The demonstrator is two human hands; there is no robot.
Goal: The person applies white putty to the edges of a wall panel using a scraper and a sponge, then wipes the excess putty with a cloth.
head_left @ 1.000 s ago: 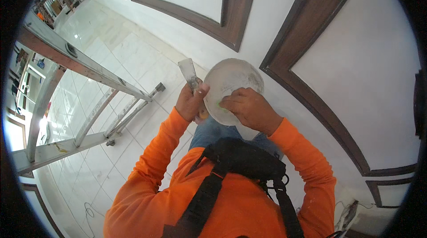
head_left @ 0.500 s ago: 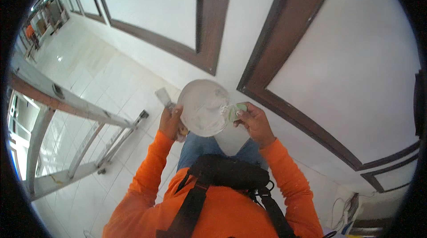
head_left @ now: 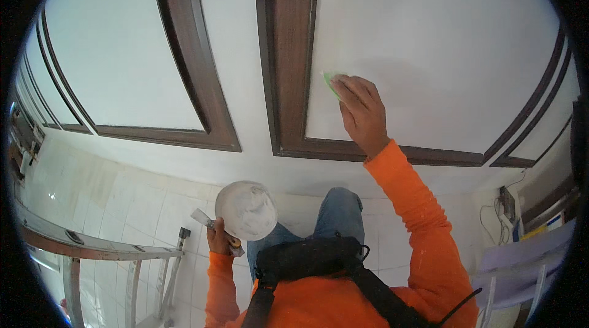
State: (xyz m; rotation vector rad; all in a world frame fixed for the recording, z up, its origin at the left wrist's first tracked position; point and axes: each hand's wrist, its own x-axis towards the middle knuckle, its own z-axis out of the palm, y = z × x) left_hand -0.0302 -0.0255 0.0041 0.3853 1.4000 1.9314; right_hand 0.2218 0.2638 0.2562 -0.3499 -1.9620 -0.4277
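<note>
Two hands in head view: R hand (head_left: 363, 110), fingers close together, pinches green scraper (head_left: 332, 84) at white wall panel (head_left: 435, 46), contact unclear; it's prob. light, thin, bendy, best held by back edge. L hand (head_left: 218, 239), fingers partly hidden, clasps putty knife (head_left: 202, 217) & touches bowl (head_left: 226, 203) w/ white paste (head_left: 253, 203) inside, rim prob. slick.

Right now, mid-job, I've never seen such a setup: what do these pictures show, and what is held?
No machine here: a person's two bare hands, seen by a wide fisheye camera worn on the head, looking down, so straight edges bend. The left hand holds a flat-bladed grey scraper and a round, pale dish bearing white paste. The right hand holds a thin green piece at a white wall panel framed in dark brown wood; contact is unclear. A metal ladder stands on the pale tiled floor to the left.
</note>
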